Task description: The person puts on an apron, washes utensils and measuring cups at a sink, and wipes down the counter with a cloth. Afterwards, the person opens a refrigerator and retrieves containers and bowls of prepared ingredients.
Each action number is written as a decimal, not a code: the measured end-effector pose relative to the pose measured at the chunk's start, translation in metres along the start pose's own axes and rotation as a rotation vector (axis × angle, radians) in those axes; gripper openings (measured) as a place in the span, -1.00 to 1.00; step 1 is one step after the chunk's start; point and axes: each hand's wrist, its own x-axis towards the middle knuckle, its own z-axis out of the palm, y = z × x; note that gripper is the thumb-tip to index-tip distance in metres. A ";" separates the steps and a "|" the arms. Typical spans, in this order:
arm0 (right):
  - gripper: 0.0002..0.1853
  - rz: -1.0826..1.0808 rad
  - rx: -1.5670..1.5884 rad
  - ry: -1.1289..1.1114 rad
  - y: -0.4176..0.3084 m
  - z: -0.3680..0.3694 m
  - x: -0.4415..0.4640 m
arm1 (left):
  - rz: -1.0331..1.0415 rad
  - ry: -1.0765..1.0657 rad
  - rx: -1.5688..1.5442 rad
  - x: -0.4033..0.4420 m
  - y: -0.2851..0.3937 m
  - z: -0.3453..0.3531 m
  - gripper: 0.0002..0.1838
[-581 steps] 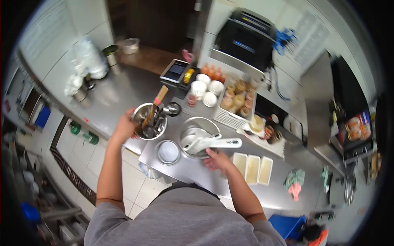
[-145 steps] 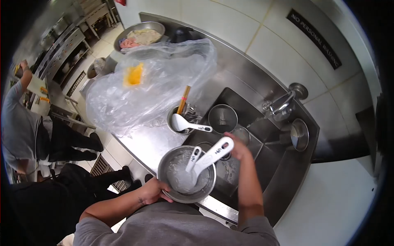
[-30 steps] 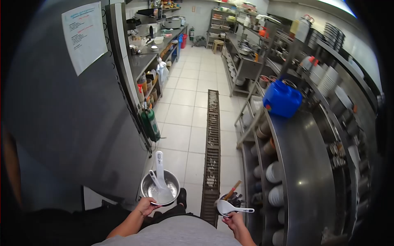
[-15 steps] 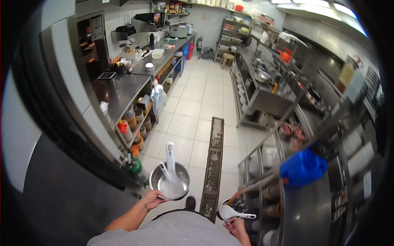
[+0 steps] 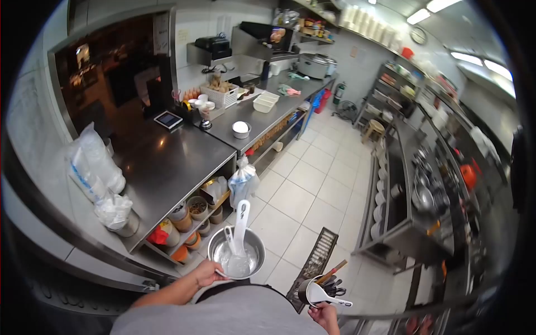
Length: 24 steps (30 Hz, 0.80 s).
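At lower center, your left hand (image 5: 207, 273) is pinching the near rim of a metal bowl (image 5: 255, 258) containing two white ladles (image 5: 240, 231). To its right, your right hand (image 5: 324, 315) is closing around a utensil-filled container (image 5: 305, 292), a white spoon (image 5: 321, 295) lying across its top.

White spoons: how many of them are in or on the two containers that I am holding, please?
3. A large spoon and a small spoon are in the bowl; a third spoon lies across the top of the cup. More may be hidden in the cup.
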 end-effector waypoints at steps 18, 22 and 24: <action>-0.88 0.022 -0.434 0.039 -0.550 0.374 0.453 | 0.199 0.051 -0.281 0.400 0.402 0.266 -0.60; -0.83 -0.006 -0.457 -0.069 -0.638 0.467 0.577 | 0.298 0.075 -0.362 0.458 0.467 0.259 -0.51; -0.82 -0.026 -0.464 -0.061 -0.669 0.533 0.622 | 0.304 0.089 -0.400 0.486 0.499 0.253 -0.48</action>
